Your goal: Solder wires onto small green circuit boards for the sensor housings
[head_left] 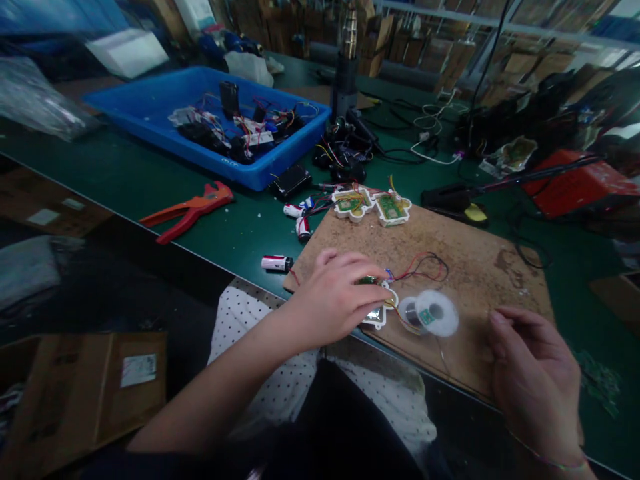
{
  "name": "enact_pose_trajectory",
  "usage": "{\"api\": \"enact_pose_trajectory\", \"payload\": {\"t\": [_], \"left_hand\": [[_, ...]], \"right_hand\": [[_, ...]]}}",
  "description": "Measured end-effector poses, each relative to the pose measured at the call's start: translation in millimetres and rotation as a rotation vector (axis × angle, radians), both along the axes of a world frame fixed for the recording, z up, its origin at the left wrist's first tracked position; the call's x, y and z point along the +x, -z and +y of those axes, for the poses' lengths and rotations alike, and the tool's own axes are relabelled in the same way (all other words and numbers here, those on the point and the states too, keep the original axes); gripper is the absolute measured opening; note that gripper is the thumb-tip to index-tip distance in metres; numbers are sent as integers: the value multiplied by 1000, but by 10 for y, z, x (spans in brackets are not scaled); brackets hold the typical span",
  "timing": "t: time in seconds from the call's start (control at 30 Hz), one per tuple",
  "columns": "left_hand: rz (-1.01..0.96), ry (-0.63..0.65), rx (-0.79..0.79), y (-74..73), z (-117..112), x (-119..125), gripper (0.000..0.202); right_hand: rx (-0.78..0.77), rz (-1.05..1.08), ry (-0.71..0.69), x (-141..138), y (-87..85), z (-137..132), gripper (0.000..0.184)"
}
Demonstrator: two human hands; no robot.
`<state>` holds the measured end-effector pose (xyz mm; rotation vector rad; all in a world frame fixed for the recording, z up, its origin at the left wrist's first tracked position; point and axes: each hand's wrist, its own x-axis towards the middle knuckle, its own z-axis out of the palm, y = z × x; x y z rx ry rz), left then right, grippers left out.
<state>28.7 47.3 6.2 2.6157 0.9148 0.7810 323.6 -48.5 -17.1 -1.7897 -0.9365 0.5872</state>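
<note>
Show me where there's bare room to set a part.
Bare: the brown board between the two cased circuit boards and the solder spool; green table between the orange cutter and blue bin. Crowded: batteries and wires off the board's far-left corner.

casing (376, 317) half hidden, far shelves (450, 47) blurred

Three white housings (393, 208), perhaps three batteries (277, 263), one solder spool (430, 313)

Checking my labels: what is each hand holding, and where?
Left hand grips the white-cased board from above, over its left end. Right hand: fingers curled, hold cannot be told.
</note>
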Motion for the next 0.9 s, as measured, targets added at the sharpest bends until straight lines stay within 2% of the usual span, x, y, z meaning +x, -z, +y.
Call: {"api": "enact_pose_trajectory", "payload": {"t": [0.13, 0.33, 0.6, 0.9], "left_hand": [[-22, 56, 5, -8, 31, 5, 17], [-62, 65, -14, 18, 47, 20, 17], [-59, 101, -16, -38, 54, 22, 18], [-83, 136, -31, 9, 81, 14, 16]], "right_hand": [[-20, 46, 106, -55, -34, 13, 41], [-19, 32, 90, -60, -37, 16, 40], [-23, 34, 81, -53, -45, 21, 39], [2, 27, 87, -58, -30, 15, 41]]}}
